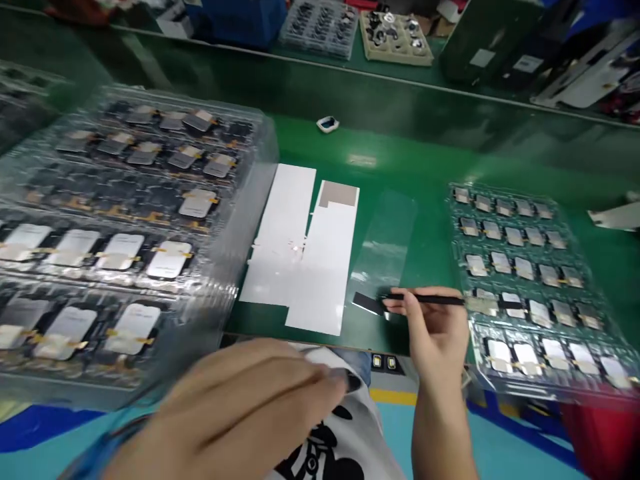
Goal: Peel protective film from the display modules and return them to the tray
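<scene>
My right hand point(437, 327) is closed around a slim black tool point(440, 300) above the right part of the bench. Just left of its fingertips lies a small dark rectangular strip point(367, 303), at the lower end of a clear film sheet point(385, 243). Close to the camera, my left hand point(250, 400) is raised over the front edge, fingers pressed together. Something small and dark point(353, 380) shows at its fingertips, too blurred to name. White sheets point(320, 267) with a grey patch at one corner lie flat on the green bench between the hands.
At left stands a stack of clear plastic trays point(255, 153) holding several small screen-like parts. A clear tray point(565, 230) at right holds more of them. A small white-rimmed piece point(327, 124) lies at the back. The shelf behind bears a beige compartment tray point(400, 59).
</scene>
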A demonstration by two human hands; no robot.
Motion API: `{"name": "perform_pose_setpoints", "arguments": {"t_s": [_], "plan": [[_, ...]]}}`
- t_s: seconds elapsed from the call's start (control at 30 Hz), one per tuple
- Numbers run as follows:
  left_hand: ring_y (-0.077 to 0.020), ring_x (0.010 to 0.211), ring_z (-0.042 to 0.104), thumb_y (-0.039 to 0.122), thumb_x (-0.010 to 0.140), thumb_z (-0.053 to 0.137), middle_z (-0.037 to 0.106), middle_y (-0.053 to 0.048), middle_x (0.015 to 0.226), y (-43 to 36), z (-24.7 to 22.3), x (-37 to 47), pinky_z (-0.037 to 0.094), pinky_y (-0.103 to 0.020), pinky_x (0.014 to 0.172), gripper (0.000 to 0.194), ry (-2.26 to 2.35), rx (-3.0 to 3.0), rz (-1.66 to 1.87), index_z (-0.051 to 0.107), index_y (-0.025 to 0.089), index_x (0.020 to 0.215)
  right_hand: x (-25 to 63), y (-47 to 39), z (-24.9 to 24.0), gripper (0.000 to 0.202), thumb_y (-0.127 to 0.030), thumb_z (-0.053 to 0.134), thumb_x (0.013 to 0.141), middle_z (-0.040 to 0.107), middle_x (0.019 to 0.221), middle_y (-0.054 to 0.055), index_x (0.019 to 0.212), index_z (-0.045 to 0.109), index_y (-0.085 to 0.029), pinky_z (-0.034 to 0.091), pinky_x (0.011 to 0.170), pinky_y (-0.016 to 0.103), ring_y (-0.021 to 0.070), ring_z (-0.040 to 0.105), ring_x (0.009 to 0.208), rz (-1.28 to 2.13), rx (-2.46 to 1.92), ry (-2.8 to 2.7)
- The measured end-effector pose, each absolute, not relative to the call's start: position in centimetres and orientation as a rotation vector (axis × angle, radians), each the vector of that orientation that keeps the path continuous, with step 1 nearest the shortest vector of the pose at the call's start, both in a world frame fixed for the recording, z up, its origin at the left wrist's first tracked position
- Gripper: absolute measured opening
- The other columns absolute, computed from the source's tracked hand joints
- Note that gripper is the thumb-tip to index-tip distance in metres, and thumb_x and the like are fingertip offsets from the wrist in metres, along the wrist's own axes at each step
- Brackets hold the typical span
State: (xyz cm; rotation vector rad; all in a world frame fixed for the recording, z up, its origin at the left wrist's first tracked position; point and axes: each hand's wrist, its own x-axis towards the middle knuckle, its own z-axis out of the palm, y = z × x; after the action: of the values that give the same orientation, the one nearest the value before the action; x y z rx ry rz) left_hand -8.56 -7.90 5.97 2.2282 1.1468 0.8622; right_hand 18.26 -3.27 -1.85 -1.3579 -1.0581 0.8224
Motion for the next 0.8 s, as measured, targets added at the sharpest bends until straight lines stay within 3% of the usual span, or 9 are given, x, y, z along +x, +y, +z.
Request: {"name": "perform_pose_setpoints", "arguments": {"t_s": [0.13, 0.2, 0.33, 0.5, 0.8], "plan": [[-0.017, 0.087, 0.07, 0.016, 0.098, 0.056, 0.074, -0.001, 0.097, -5.1, 2.5, -1.9, 0.059, -0.028, 0.078, 0.011, 1.019, 2.063, 0.793, 0.061, 0.022, 0.103, 18.5, -4.2, -1.9, 0.021, -0.031, 0.07, 0.089, 0.072, 0.086, 0.005, 0.096, 0.053, -0.019, 0.063, 0.06, 0.026, 0.0163, 0.072, 0.065, 0.808, -1.418, -1.076], [-0.0198, 0.095, 0.07, 0.018, 0.098, 0.056, 0.073, -0.004, 0.1, -3.7, 1.2, -0.4, 0.06, -0.032, 0.081, 0.005, 1.005, 2.029, 0.742, 0.059, 0.022, 0.1, 18.6, -4.5, -2.0, 0.021, -0.03, 0.07, 0.09, 0.072, 0.087, 0.006, 0.096, 0.054, -0.018, 0.063, 0.061, 0.026, 0.0161, 0.072, 0.066, 0.816, -1.442, -1.064], [-0.0241, 0.118, 0.063, 0.019, 0.098, 0.056, 0.071, -0.007, 0.113, -2.7, -0.3, 0.6, 0.056, -0.039, 0.097, 0.005, 0.934, 2.091, 0.668, 0.057, 0.02, 0.103, 18.6, -4.7, -2.1, 0.02, -0.028, 0.07, 0.09, 0.071, 0.09, 0.006, 0.097, 0.054, -0.018, 0.064, 0.063, 0.026, 0.0162, 0.073, 0.069, 0.818, -1.433, -1.052], [-0.0257, 0.113, 0.065, 0.02, 0.1, 0.052, 0.07, -0.007, 0.113, -2.5, -0.5, 0.7, 0.056, -0.045, 0.096, 0.005, 0.964, 2.136, 0.602, 0.057, 0.02, 0.101, 18.4, -4.8, -1.9, 0.019, -0.029, 0.071, 0.089, 0.071, 0.09, 0.006, 0.095, 0.056, -0.018, 0.064, 0.064, 0.027, 0.0168, 0.074, 0.069, 0.83, -1.429, -1.023], [-0.0253, 0.109, 0.065, 0.019, 0.099, 0.052, 0.07, -0.007, 0.11, -2.5, -0.7, 0.9, 0.056, -0.044, 0.092, 0.005, 0.977, 2.125, 0.606, 0.055, 0.021, 0.102, 18.3, -4.8, -2.1, 0.014, -0.024, 0.069, 0.09, 0.071, 0.088, 0.005, 0.094, 0.058, -0.018, 0.064, 0.064, 0.026, 0.0173, 0.074, 0.071, 0.81, -1.436, -1.047]]}}
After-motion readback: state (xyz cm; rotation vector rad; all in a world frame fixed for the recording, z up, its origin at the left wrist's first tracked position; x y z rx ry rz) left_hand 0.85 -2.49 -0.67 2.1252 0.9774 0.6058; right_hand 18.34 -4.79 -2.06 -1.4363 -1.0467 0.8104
